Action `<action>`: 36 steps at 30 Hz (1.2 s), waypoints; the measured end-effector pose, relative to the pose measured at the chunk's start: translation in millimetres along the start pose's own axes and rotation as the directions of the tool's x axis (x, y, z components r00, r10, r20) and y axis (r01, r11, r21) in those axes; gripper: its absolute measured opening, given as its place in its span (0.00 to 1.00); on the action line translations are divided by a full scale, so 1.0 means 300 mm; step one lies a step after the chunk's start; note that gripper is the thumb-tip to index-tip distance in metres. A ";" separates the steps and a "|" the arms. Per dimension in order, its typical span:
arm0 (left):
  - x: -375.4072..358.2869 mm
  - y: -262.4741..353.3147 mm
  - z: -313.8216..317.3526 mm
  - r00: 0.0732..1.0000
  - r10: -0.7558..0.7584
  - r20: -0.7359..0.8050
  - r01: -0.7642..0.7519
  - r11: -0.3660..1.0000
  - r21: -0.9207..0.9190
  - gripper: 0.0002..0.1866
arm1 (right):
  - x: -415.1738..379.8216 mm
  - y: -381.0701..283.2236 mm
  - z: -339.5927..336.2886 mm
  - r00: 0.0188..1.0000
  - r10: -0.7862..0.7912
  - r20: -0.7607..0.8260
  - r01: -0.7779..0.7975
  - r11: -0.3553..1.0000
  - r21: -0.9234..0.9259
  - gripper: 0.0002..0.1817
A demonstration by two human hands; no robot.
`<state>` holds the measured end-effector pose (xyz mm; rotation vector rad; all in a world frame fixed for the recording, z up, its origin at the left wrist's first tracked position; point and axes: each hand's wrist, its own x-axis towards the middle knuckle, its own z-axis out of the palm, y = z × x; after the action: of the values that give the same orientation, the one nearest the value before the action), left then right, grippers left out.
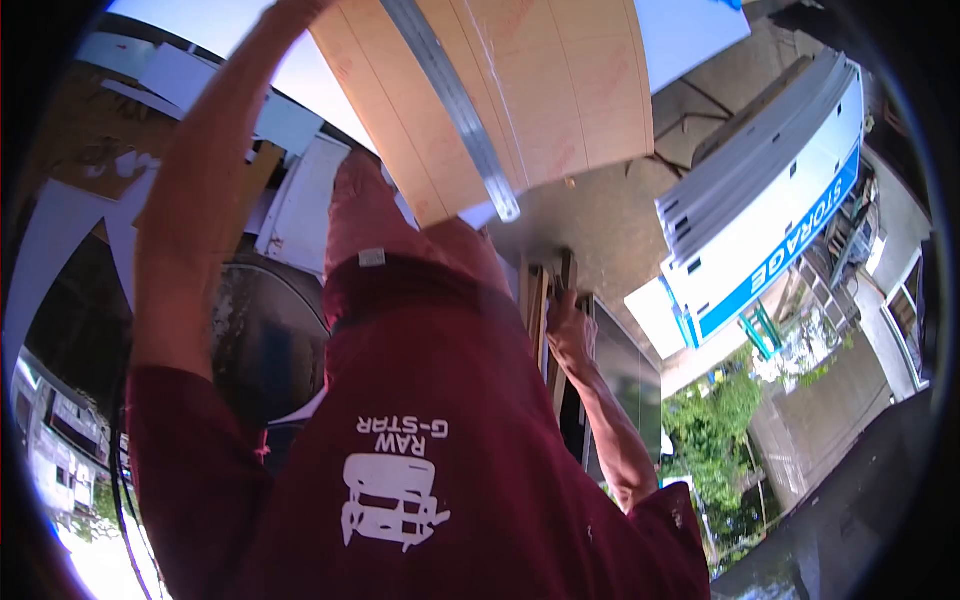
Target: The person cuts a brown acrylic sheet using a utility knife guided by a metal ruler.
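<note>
My left arm reaches up along the left side to the top edge. There my left hand (pixel 303 7) is mostly cut off by the frame, at the left edge of a large sheet covered in brown paper (pixel 570 90), and its fingers are out of sight. A long metal ruler (pixel 440 80) lies across the sheet, its near end just past the sheet's edge. Thin lines and faint red print mark the paper. Down at my right side, my right hand (pixel 570 335) is closed beside some upright boards (pixel 537 310). I cannot tell what it holds.
White sheets (pixel 690 40) lie under and around the brown one. At right stands a stack of panels with a blue "STORAGE" sign (pixel 790 250). A round-rimmed dark object (pixel 265 340) and white cut-out pieces (pixel 60 240) are on the left.
</note>
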<state>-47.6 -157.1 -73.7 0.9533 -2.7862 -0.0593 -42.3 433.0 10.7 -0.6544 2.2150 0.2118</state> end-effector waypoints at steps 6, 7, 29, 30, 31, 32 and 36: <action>0.000 -0.017 -0.013 0.998 -0.013 -0.057 0.008 0.997 -0.074 0.42 | 0.323 -0.470 -0.362 0.920 -0.234 -0.316 0.341 0.875 0.345 0.14; 0.001 -0.022 0.009 0.996 -0.021 -0.089 0.020 1.000 -0.013 0.40 | 0.424 -0.558 -0.421 0.898 -0.270 -0.347 0.373 0.886 0.275 0.15; 0.031 -0.057 -0.067 0.989 -0.060 0.137 0.092 0.966 -0.241 0.42 | 1.499 -1.660 -1.182 0.683 -0.558 -0.471 0.480 0.829 -0.287 0.24; 0.029 -0.055 -0.067 0.989 -0.058 0.136 0.090 0.965 -0.248 0.42 | 1.497 -1.661 -1.182 0.685 -0.557 -0.469 0.479 0.830 -0.286 0.24; 0.029 -0.055 -0.067 0.989 -0.058 0.139 0.092 0.964 -0.251 0.42 | 1.495 -1.663 -1.183 0.687 -0.556 -0.468 0.478 0.831 -0.285 0.24; 0.030 -0.055 -0.066 0.988 -0.058 0.142 0.093 0.963 -0.253 0.42 | 1.495 -1.666 -1.184 0.690 -0.554 -0.466 0.479 0.832 -0.281 0.23; 0.030 -0.053 -0.071 0.987 -0.056 0.152 0.095 0.961 -0.262 0.42 | 1.399 -1.678 -1.207 0.729 -0.546 -0.413 0.495 0.837 -0.232 0.23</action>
<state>-40.7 -174.8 -52.9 1.0199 -2.7695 -0.5224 -247.7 -285.9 -29.6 -1.4947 2.3586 -0.1408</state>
